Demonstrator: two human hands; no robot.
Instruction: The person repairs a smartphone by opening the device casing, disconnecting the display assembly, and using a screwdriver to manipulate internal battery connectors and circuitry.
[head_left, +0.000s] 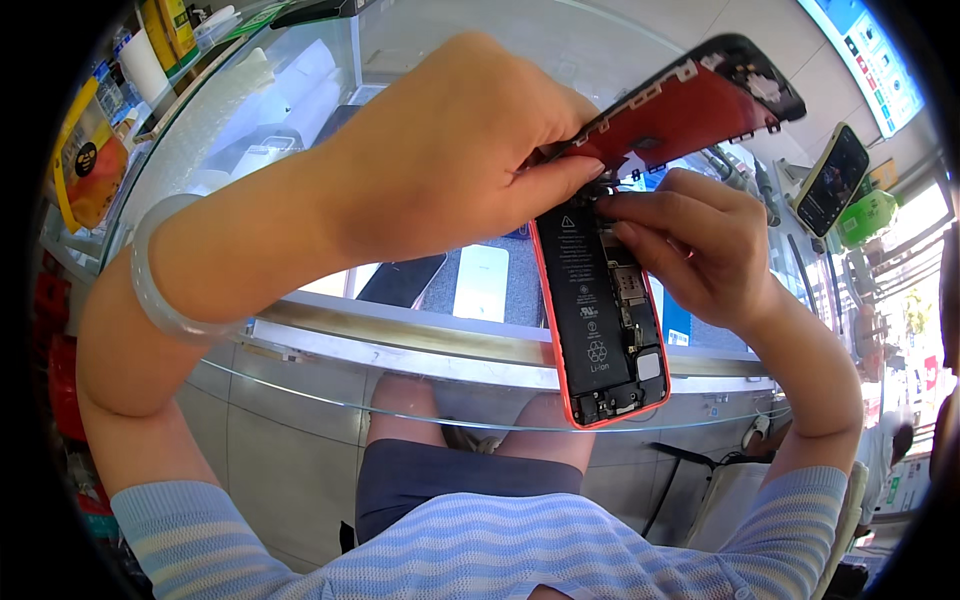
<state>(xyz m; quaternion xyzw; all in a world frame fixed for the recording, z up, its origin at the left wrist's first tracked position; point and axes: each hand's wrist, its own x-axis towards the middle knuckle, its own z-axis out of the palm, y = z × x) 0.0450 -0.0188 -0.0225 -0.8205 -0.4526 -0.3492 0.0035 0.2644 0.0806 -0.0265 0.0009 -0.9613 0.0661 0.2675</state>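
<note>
Head view: an open phone body with a coral-red rim and long black battery (582,300) sits over the front edge of the see-through glass counter (400,329). Curled left hand (470,140) pinches the black, red-backed screen panel (680,115) between thumb and fingers, tipping it up, maybe so the insides can be reached. Right hand (705,240) has thumb and pointing finger bent close at the phone's top; I can't tell if they grip anything. Farther right, a lit black phone (833,180) leans up, perhaps for easy looking.

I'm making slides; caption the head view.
Left hand holds the raised screen panel; right hand is at the opened phone, black battery exposed.
</note>
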